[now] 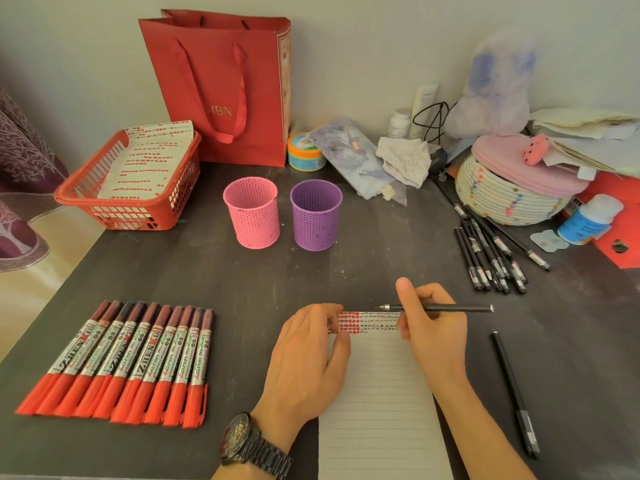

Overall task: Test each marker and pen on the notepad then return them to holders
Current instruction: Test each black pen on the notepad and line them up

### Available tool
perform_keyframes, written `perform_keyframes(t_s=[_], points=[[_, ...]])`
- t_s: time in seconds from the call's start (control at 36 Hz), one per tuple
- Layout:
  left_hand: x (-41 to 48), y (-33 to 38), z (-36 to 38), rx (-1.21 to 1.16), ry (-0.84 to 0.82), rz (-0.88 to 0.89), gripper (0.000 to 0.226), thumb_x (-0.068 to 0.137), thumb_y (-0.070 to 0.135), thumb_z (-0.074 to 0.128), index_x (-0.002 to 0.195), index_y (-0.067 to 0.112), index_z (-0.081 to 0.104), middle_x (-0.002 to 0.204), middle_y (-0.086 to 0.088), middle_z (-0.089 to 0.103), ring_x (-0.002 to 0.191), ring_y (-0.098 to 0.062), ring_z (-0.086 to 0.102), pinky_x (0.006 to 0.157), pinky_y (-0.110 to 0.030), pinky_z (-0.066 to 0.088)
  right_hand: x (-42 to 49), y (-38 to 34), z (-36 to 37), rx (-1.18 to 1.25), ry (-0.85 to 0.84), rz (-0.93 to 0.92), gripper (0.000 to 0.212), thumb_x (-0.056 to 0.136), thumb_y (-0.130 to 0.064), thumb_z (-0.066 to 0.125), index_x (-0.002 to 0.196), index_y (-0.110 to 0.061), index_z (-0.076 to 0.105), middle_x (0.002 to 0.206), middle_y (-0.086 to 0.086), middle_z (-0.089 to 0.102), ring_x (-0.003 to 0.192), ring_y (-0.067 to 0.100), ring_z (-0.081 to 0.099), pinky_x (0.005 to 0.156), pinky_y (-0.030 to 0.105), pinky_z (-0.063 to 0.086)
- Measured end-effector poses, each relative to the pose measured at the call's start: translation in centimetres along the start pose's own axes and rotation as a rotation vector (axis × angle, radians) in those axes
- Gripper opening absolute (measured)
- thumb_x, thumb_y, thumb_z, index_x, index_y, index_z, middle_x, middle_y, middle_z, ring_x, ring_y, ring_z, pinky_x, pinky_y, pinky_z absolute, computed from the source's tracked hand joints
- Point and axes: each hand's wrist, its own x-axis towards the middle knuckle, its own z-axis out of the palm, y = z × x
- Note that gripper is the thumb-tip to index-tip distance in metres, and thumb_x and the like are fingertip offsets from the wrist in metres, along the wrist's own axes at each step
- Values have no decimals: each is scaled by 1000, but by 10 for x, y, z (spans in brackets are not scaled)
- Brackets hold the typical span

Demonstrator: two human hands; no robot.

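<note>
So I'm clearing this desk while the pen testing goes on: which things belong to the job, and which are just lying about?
Belongs to the job:
notepad
black pen in right hand
left hand steadying the pad
red markers
black pen pile
pen cap
pink holder
purple holder

Just lying about:
red bag
red basket
tape roll
woven basket

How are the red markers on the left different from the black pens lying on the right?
The red markers are thick, with red caps and silvery printed labels; the black pens are thin and almost wholly black. The markers lie side by side in one neat row, while the pens lie in a loose, overlapping pile. The markers sit near the table's front left; the pens lie farther back on the right. Both groups lie flat on the table, outside the holders.
</note>
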Motion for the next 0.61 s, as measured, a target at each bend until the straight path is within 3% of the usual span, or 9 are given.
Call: perform_keyframes(t_s=[0.08,0.19,0.25,0.33,0.42,0.56,0.61], points=[[-2,1,-3,-28,35,-7,26,100,48,23,103,38,46,97,25,51,93,-2,51,76,-21,43,-3,-8,-8,172,-72,40,24,99,-36,61,79,-23,66,70,11,69,54,19,61,50,25,48],[0,0,1,33,-26,-14,24,101,48,23,114,45,43,97,37,41,97,7,44,76,-15,37,-16,-6,-21,351,-208,121,19,98,-19,55,90,-14,71,86,17,71,58,24,61,51,27,50],[1,-1,3,52,-41,-17,19,103,42,34,120,47,40,98,36,40,92,7,39,75,-13,35,-24,1,-24,308,-187,119,26,101,-11,52,85,-17,71,82,17,72,55,22,59,50,27,48],[-1,-2,4,22,-44,-37,24,100,39,49,118,50,37,107,34,51,93,3,46,77,-12,39,-31,4,-25,275,-95,112,21,94,-27,60,76,-19,67,73,16,71,49,19,55,46,24,45],[-3,-3,3,-24,-35,-41,20,96,47,48,115,51,41,110,30,56,100,0,54,83,-18,46,-30,4,-26,280,-68,125,22,85,-37,65,75,-18,68,68,15,70,48,17,54,46,23,44],[-2,-1,-1,20,1,52,19,95,47,49,114,46,52,113,47,44,104,6,50,79,-11,44,-31,6,-27,231,-124,75,14,81,-34,72,78,-21,75,60,9,65,48,13,55,47,19,45],[-2,-1,-1,36,17,88,18,97,47,51,114,45,55,111,40,51,104,6,50,80,-11,44,-32,6,-28,231,-155,53,11,82,-31,73,81,-20,75,62,10,66,48,13,56,47,20,46]])
